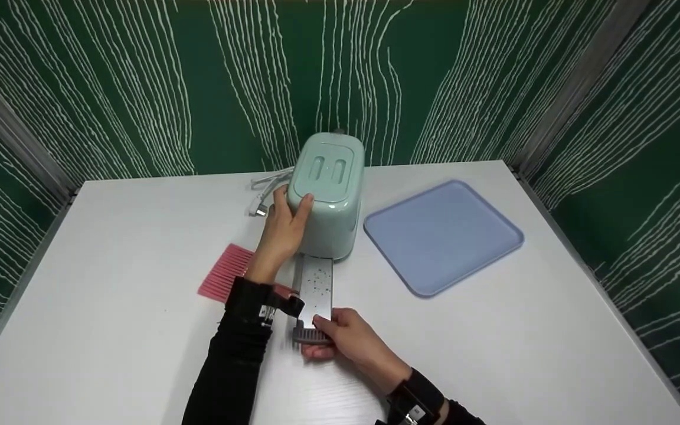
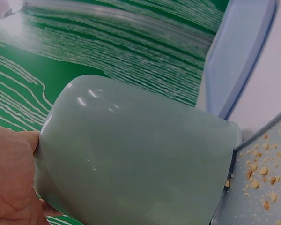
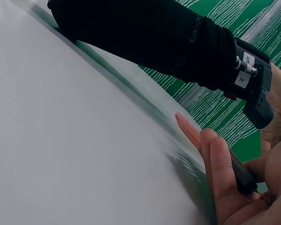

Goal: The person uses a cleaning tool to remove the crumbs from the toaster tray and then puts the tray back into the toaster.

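Note:
A mint-green toaster (image 1: 329, 221) with a lid over its top stands at the back middle of the white table. My left hand (image 1: 284, 227) grips its near left corner, thumb at the top edge and fingers along the side. From the toaster's near end sticks out a long metal crumb tray (image 1: 315, 295) with a dark ribbed handle (image 1: 311, 336). My right hand (image 1: 352, 339) pinches that handle, thumb above and fingers beneath. In the left wrist view, pale and brown crumbs (image 2: 263, 171) are scattered on the tray. The tray's far end is hidden inside the toaster.
A blue rectangular tray (image 1: 443, 236) lies right of the toaster. Left of it, a pink ribbed brush-like item (image 1: 226, 273) is partly covered by my left wrist. A cord with a plug (image 1: 259, 206) lies behind my left hand. Green, white-streaked panels (image 1: 245, 88) surround the table.

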`<state>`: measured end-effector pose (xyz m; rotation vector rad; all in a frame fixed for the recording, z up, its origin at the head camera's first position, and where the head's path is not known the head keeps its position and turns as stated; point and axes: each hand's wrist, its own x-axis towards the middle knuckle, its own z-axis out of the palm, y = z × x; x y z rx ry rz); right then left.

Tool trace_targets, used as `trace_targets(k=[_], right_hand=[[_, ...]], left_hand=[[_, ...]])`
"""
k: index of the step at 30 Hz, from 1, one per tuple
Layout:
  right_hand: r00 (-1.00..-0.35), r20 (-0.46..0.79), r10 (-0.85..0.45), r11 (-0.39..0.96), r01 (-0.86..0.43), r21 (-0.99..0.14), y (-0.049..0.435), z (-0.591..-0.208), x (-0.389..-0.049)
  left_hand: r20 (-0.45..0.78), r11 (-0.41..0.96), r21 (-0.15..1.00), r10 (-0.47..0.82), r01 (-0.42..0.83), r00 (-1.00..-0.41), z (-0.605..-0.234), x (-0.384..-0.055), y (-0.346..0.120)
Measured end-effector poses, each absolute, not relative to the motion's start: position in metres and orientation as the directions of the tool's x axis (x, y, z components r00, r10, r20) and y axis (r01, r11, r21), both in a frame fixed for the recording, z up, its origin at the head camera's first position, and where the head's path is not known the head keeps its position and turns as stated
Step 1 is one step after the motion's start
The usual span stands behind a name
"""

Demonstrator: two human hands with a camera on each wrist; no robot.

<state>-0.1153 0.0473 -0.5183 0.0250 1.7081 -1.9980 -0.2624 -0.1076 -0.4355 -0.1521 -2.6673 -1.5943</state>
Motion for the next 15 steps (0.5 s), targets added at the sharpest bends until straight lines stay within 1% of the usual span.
trace_targets(k=[15], right_hand=[[-0.863, -0.329, -0.383, -0.05, 0.375, -0.926, 0.047, -0.5178, -0.1058]], left_hand=[[0.062, 0.48, 0.873, 0.056, 0.082, -0.996, -0.4344, -0.2613, -0.1077]])
